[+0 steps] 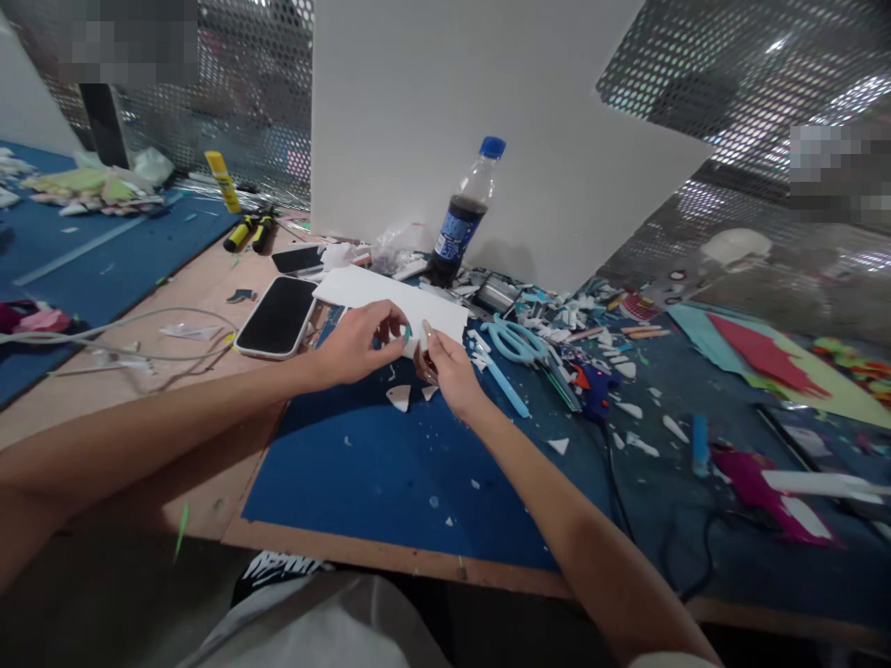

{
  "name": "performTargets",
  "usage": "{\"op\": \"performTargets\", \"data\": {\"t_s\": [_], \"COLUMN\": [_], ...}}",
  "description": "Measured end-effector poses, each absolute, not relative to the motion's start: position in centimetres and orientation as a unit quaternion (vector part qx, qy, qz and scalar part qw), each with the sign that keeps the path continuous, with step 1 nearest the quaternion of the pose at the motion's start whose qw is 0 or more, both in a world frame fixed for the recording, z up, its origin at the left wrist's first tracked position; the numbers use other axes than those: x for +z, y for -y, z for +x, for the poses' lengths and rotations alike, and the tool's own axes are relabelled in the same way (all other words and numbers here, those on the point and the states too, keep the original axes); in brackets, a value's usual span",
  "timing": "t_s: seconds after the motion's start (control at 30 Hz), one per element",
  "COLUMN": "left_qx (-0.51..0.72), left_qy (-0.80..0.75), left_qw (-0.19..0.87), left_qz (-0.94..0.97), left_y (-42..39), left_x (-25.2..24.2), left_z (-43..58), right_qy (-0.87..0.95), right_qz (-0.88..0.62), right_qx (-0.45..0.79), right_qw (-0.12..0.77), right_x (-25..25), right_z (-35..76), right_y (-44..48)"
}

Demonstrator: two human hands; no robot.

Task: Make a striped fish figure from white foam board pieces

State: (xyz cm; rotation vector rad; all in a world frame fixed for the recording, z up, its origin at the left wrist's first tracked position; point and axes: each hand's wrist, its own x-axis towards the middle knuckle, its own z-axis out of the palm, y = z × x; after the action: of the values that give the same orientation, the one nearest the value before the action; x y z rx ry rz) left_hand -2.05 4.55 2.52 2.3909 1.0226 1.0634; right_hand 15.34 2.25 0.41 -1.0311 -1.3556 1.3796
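Close together above the blue mat (pixel 390 473), my two hands meet at the near edge of a white sheet (pixel 396 295). My left hand (pixel 366 343) has its fingers curled, thumb and forefinger nearly together, with a small teal spot at the fingertips. My right hand (pixel 449 369) is closed in a pinch beside it, thumb on top. A small white bit shows between the hands, but I cannot make out what the fingers hold. Just below lie a white cut-out scrap (pixel 399 398) and smaller bits.
A smartphone (pixel 277 317) lies left of the sheet. Behind stands a cola bottle (pixel 459 223). To the right are light-blue scissors (pixel 515 340), a light-blue stick (pixel 508 385), a blue glue gun (pixel 599 385) with its cable, and many white scraps. A yellow glue stick (pixel 223 182) stands back left.
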Motion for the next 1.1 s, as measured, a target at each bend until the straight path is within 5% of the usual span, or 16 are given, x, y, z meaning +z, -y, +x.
{"op": "performTargets", "data": {"t_s": [0.33, 1.1], "left_qx": [0.248, 0.249], "left_qy": [-0.275, -0.248], "left_qw": [0.107, 0.164], "left_qz": [0.923, 0.922], "left_y": [-4.6, -5.0], "left_x": [3.3, 3.6], "left_z": [-2.2, -2.6], "right_qy": [0.6, 0.691], "right_qz": [-0.436, -0.452], "right_qx": [0.516, 0.412], "right_qw": [0.429, 0.385], "right_x": [0.3, 1.0], "right_z": [15.4, 15.5], "right_y": [-2.1, -1.4]}}
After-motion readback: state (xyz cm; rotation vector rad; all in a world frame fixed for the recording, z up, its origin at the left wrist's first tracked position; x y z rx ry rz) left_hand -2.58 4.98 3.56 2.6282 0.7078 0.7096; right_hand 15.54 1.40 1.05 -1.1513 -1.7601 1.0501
